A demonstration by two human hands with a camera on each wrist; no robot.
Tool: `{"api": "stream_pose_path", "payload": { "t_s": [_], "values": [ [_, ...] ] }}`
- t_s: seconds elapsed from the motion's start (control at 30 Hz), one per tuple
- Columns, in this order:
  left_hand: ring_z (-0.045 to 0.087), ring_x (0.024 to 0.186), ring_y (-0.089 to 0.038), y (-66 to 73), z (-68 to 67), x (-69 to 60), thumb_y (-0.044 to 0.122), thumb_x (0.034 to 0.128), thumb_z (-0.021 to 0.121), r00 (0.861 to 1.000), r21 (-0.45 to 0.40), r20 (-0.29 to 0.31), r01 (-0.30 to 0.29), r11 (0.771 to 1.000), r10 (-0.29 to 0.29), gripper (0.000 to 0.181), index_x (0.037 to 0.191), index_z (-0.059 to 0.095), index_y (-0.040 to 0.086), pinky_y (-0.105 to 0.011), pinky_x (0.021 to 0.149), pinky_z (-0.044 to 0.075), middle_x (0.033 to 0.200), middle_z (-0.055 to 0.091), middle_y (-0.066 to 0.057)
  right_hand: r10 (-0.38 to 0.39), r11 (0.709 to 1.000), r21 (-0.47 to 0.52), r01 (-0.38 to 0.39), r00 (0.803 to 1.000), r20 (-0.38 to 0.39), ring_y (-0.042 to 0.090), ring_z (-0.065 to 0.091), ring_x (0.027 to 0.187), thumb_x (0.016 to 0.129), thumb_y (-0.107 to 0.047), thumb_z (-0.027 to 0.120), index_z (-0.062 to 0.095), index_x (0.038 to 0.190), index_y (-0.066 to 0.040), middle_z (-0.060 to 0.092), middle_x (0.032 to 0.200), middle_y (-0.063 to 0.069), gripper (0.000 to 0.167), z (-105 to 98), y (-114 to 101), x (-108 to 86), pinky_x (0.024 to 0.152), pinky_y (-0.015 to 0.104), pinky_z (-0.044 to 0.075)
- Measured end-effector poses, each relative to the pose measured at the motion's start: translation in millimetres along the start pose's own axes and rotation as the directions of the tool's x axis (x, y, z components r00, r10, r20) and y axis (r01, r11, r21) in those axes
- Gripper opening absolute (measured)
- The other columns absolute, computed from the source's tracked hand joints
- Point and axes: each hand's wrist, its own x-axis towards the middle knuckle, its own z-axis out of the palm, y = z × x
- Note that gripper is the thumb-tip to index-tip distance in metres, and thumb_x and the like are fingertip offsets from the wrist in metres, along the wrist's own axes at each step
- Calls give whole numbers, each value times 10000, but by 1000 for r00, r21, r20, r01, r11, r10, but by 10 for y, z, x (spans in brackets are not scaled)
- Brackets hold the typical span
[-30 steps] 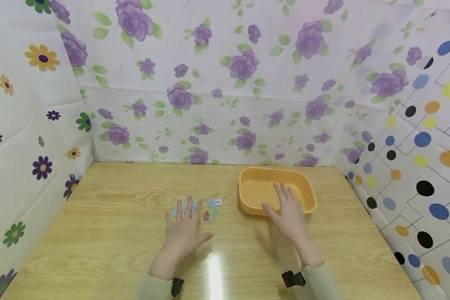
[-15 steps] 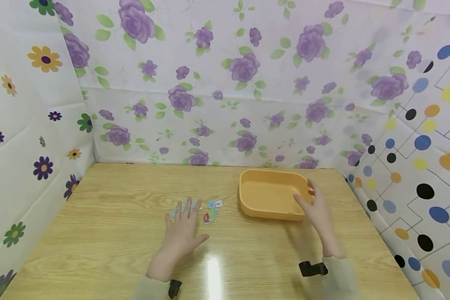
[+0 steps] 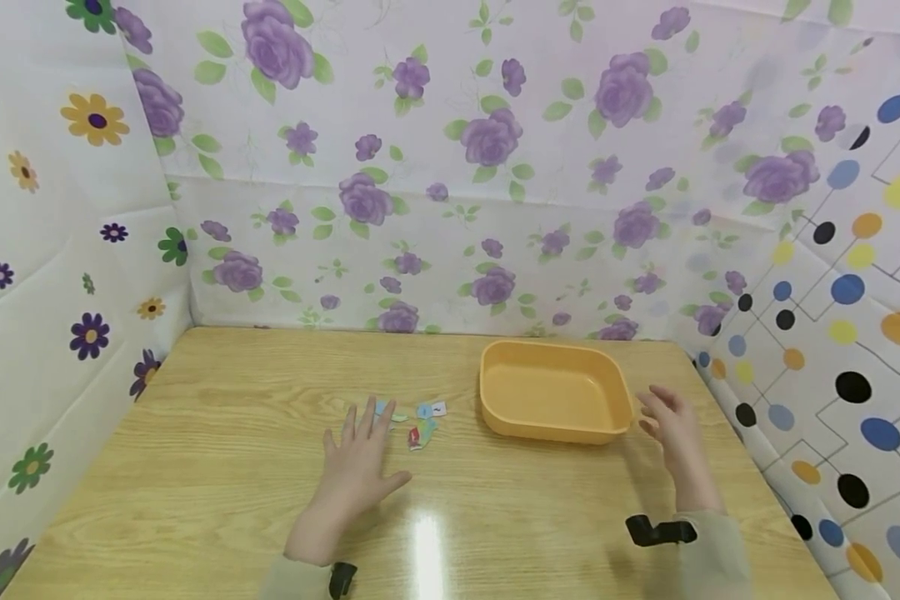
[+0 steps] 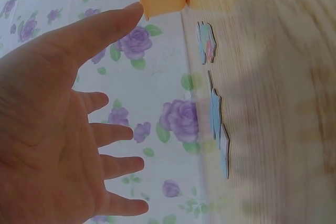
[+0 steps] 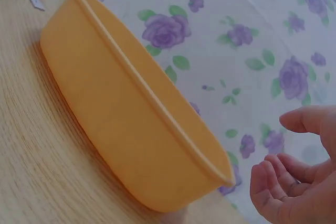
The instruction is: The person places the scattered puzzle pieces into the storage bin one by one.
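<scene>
The left hand (image 3: 354, 471) hovers with spread, straight fingers in front of several small flat coloured pieces (image 3: 423, 434), partly covering some of them. In the left wrist view the left hand (image 4: 58, 129) touches none of the pieces (image 4: 216, 114), which lie flat on the wood. To the right of the orange basin (image 3: 551, 427), the right hand (image 3: 678, 442) is held with loosely bent fingers and nothing in it. A gap separates the right hand (image 5: 302, 177) from the basin (image 5: 121, 114) in the right wrist view. The basin's inside shows no objects.
A wooden table (image 3: 195, 467) carries the pieces and basin. Behind it hangs a cloth with purple flowers (image 3: 450, 200); a flowered cloth (image 3: 37, 275) stands at the left and a dotted cloth (image 3: 855, 333) at the right. Both wrists wear black devices (image 3: 662, 531).
The right hand has moved right, from over the basin to beyond its right side, its fingers now more bent. The left hand has shifted slightly left, fingers still spread.
</scene>
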Motion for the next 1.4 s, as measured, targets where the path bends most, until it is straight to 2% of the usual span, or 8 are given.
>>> {"api": "stream_pose_path", "payload": {
  "t_s": [0.13,0.27,0.37,0.5,0.73,1.07,1.27,1.4],
  "values": [
    [155,1432,-551,-27,-22,-20,366,784,801,1000,-4,-21,-9,1000,9,975,1539,265,60,-831,1006,156,1581,190,-272,108,980,159,-116,992,62,30,489,992,1018,-282,503,307,1489,-101,401,1255,-45,542,-74,140,64,849,127,504],
    [179,1428,-545,-52,-44,-28,374,791,796,1000,-13,-25,8,1000,-8,974,1541,260,62,-825,1012,168,1580,212,-265,198,903,352,-248,965,170,0,544,918,1016,-206,498,612,1066,-235,555,1038,-119,128,-135,277,124,836,120,509],
    [170,1435,-534,-79,-62,-32,389,804,783,999,-21,-14,31,999,-32,982,1552,231,73,-813,1030,158,1590,201,-248,214,843,438,-314,941,263,4,578,878,1022,-187,477,677,827,-252,628,890,-131,287,-151,350,169,837,125,514],
    [157,1436,-537,-134,-92,-48,382,815,773,999,-35,-11,47,998,-47,984,1556,207,68,-814,1024,158,1591,184,-252,213,805,481,-348,925,314,25,587,857,1021,-169,476,676,836,-216,649,861,-96,277,-133,414,219,824,135,523],
    [190,1426,-540,-251,-142,-53,370,826,766,996,-55,-19,84,995,-85,994,1566,170,81,-807,1027,179,1585,205,-258,220,841,418,-345,922,319,2,573,839,1005,-100,490,478,1120,-268,619,892,-106,205,-94,484,291,798,114,519],
    [320,1372,-540,-455,-109,-54,412,840,744,996,-103,-44,76,992,-81,978,1550,190,30,-757,1028,285,1557,282,-262,154,871,405,-277,938,310,2,594,857,1004,-55,500,596,1013,-318,609,936,-117,281,3,558,254,804,122,537],
    [347,1379,-491,-541,-95,4,372,873,725,995,-237,-49,70,969,-84,920,1528,216,-28,-639,1102,316,1530,326,-279,194,883,366,-294,938,286,-16,585,867,993,-66,526,374,1354,-241,588,943,-131,429,105,525,182,833,112,525],
    [338,1385,-487,-581,-67,48,382,901,689,993,-319,-49,90,944,-111,888,1524,216,-39,-622,1111,320,1535,316,-282,161,898,354,-261,944,289,-17,592,867,991,-67,524,423,1289,-277,605,942,-140,378,123,565,136,834,112,524]
  ]
}}
